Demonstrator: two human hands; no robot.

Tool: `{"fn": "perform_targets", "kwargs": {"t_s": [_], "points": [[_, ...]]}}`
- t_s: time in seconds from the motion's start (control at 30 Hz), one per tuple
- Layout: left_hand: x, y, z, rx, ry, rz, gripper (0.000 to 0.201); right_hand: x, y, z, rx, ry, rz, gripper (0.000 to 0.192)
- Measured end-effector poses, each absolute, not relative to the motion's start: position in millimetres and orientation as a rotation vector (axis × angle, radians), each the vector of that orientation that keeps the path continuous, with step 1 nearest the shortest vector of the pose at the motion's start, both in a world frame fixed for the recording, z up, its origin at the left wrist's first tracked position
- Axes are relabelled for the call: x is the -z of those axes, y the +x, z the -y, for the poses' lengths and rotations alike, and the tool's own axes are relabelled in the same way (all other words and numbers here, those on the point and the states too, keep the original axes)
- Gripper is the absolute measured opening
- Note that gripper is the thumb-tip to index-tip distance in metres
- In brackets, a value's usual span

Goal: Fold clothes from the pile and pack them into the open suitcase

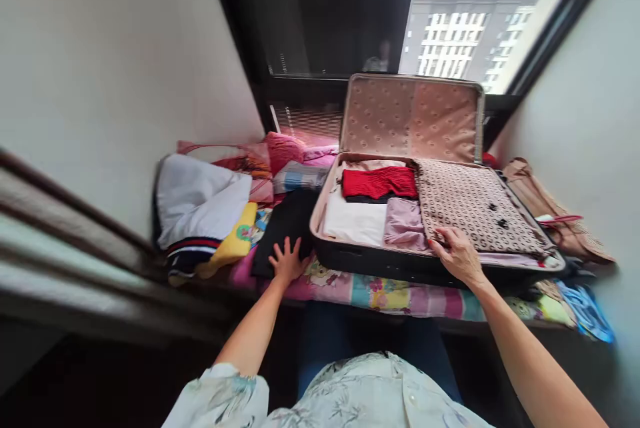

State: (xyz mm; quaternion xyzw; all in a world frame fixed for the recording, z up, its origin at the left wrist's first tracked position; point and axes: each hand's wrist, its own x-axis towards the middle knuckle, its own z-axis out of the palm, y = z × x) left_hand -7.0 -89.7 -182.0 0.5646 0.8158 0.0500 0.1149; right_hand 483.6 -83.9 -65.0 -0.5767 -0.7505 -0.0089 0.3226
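An open suitcase (330, 241) stands with its lid (380, 115) leaning back by the window. Its left half holds a folded white garment (353, 220), a red ribbed garment (379, 181) with black below it, and a mauve folded cloth (404, 221). A beige patterned fabric flap (470, 198) covers the right half. At the flap's front left corner, my right hand (455, 255) has its fingers bent around the edge. My left hand (289, 261) lies with spread fingers on a folded black garment (285, 228) left of the suitcase.
To the left are a white garment (200, 195), a yellow cloth (235, 238) and a grey-blue folded cloth (300, 177). A beige bag-like item (537, 198) and blue straps (587, 311) lie at right. A colourful floral cover (370, 291) lies underneath. Walls flank both sides.
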Motion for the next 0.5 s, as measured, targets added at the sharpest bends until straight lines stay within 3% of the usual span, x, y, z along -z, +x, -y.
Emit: {"fn": "perform_targets", "kwargs": {"t_s": [0.13, 0.27, 0.4, 0.5], "points": [[211.3, -12.3, 89.1, -0.055, 1.754, -2.437, 0.080, 38.0, 513.9, 61.0, 0.000, -1.504, 1.861, 0.049], [216.0, -15.4, 88.2, 0.011, 1.840, -2.434, 0.081, -4.6, 533.4, 14.3, 0.010, -1.853, 1.795, 0.078], [217.4, -14.4, 88.3, 0.051, 1.848, -2.450, 0.084, -32.4, 499.3, -42.1, -0.175, -2.218, 1.718, 0.109], [224.0, -17.1, 86.6, 0.047, 1.841, -2.451, 0.084, -33.5, 463.4, -77.8, -0.282, -2.385, 1.628, 0.121]]}}
